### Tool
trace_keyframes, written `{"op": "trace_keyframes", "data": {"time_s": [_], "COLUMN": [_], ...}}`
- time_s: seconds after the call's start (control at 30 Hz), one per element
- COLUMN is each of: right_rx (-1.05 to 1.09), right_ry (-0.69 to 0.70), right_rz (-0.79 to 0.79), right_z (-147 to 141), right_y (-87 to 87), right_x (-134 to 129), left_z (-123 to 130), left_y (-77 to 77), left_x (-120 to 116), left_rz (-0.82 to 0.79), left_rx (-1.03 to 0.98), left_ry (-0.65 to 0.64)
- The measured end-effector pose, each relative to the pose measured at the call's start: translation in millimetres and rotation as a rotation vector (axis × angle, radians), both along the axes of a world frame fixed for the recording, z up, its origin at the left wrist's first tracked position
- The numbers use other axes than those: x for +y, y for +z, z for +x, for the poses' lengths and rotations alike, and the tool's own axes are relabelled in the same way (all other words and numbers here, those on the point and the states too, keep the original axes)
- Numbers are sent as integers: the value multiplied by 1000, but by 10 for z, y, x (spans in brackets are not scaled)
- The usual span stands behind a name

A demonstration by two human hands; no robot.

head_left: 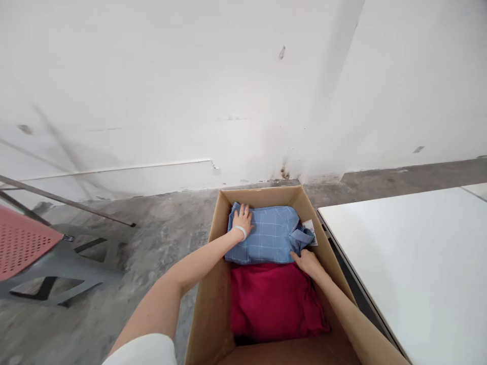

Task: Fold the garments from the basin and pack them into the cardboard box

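Note:
A folded blue checked shirt (272,233) lies at the far end inside an open cardboard box (262,194). My left hand (242,219) rests flat on the shirt's left part, fingers spread. At the shirt's near right corner, just below its collar, my right hand (306,261) has its fingers bent around the edge of the cloth; its fingertips are partly hidden. A folded crimson garment (274,301) fills the nearer part of the box. Beside the collar, a white printed tag or card (310,230) leans against the right wall of the box.
To the right, close against the box, is a white tabletop (411,253). A pink and grey plastic chair (30,243) and a thin metal bar (76,202) are on the left. A white wall (182,101) rises behind the box from the grey concrete floor (160,223).

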State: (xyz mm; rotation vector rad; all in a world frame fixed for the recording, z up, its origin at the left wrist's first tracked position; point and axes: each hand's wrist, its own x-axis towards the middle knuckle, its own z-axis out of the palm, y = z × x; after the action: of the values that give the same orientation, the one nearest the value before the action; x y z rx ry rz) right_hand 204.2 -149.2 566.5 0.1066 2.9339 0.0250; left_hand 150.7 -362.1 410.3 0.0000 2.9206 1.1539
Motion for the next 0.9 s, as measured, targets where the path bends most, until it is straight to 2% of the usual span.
{"op": "trace_keyframes", "data": {"time_s": [0.07,0.2,0.23,0.27,0.43,0.63,0.77,0.9], "right_rx": [14,156,204,244,244,171,144,131], "right_ry": [145,779,871,904,690,667,662,655], "right_rz": [186,490,534,577,704,644,591,548], "right_z": [137,270,246,202,-117,-281,-243,-119], "right_y": [110,131,98,57,-178,-325,-281,-87], "right_x": [-99,-287,-296,-284,-14,175,82,-107], "left_z": [12,24,26,25,-10,-57,-56,-45], "left_y": [-35,-118,-145,-177,-359,-514,-529,-373], "left_x": [108,226,234,239,294,421,416,423], "left_rz": [-40,-44,-36,-25,11,39,29,-1], "left_rx": [-90,-181,-198,-217,-262,-250,-230,-193], "left_ry": [-49,-35,-27,-20,-4,19,7,31]}}
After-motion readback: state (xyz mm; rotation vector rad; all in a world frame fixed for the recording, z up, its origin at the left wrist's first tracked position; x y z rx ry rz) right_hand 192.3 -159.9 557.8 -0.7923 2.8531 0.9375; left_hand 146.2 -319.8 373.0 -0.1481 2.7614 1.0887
